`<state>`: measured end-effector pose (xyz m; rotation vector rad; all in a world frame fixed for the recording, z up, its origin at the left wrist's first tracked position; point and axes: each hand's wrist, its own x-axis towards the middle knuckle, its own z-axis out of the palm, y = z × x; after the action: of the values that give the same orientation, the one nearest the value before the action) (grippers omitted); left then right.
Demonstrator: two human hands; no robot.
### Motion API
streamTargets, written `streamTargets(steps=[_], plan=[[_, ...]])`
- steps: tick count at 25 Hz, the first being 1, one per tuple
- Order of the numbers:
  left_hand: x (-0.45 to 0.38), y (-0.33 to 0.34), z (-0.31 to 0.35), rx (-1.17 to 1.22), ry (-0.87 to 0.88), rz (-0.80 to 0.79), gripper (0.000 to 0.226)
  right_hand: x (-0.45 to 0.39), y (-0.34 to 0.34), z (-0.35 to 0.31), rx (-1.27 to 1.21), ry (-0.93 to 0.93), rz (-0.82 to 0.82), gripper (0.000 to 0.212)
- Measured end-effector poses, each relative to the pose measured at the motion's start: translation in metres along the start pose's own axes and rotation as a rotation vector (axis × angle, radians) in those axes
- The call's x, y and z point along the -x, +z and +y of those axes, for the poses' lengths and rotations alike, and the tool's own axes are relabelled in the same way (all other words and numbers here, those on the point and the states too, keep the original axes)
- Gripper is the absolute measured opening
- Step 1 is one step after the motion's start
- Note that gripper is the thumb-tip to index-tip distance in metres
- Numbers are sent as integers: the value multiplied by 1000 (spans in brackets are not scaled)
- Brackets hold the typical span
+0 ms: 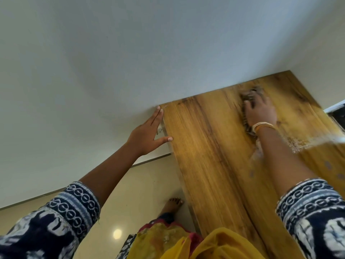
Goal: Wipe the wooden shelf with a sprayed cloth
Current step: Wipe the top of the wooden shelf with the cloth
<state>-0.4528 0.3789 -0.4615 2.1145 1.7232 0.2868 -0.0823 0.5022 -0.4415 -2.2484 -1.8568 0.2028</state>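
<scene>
Head view.

Wooden shelf [214,156]: a long plank-grained top that runs from the person's body away to the wall [130,53], its long axis along the line of sight, its far end butted against the wall. All places below are given relative to this shelf.

Cloth [249,99]: dark, bunched and motion-blurred, lying on the shelf near its far end, toward the right edge and short of the wall corner.

Right hand [261,111]: on top of the cloth, palm down, fingers spread over it and pressing it to the wood; bangles at the wrist. Whether the fingers curl round the cloth cannot be told through the blur. This is the hand on the cloth.

Left hand [149,131]: off the shelf's far left edge, fingers straight and together against the side by the wall, thumb tip on the top edge; it holds nothing and seems to brace.

Judgement: most of the unwiped length appears to lie nearer the body than the cloth, so the coming stroke would likely pull back along the long axis, or across toward the left hand.

Floor [140,193]: pale tile left of the shelf, with a bare foot [172,204] beside the shelf's near left edge.
</scene>
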Motion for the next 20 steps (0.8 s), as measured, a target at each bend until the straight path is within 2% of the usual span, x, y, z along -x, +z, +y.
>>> streamTargets(steps=[2,3,4,6,9,11,12,14,17,20], plan=[[-1,-1,2,39,-22,-30,102,-2,-4,4,15,271,-21,57],[-1,-1,3,57,-24,-39,101,3,0,-11,37,294,-9,57],[-1,0,3,70,-24,-44,101,13,6,-32,46,232,-3,58],[0,0,3,81,-28,-59,101,45,21,-83,29,-73,-20,60],[1,-4,5,64,-43,-86,103,119,41,-135,34,-616,-142,56],[0,-8,7,49,-51,-106,105,141,37,-136,36,-829,-255,55],[0,-10,7,45,-53,-117,107,135,33,-125,30,-878,-255,55],[-1,-11,6,34,-58,-136,109,106,23,-91,10,-793,-176,54],[-1,-9,5,40,-66,-153,109,54,6,-11,34,-344,-8,55],[-2,-9,5,74,-82,-183,109,42,-1,20,27,66,-22,57]])
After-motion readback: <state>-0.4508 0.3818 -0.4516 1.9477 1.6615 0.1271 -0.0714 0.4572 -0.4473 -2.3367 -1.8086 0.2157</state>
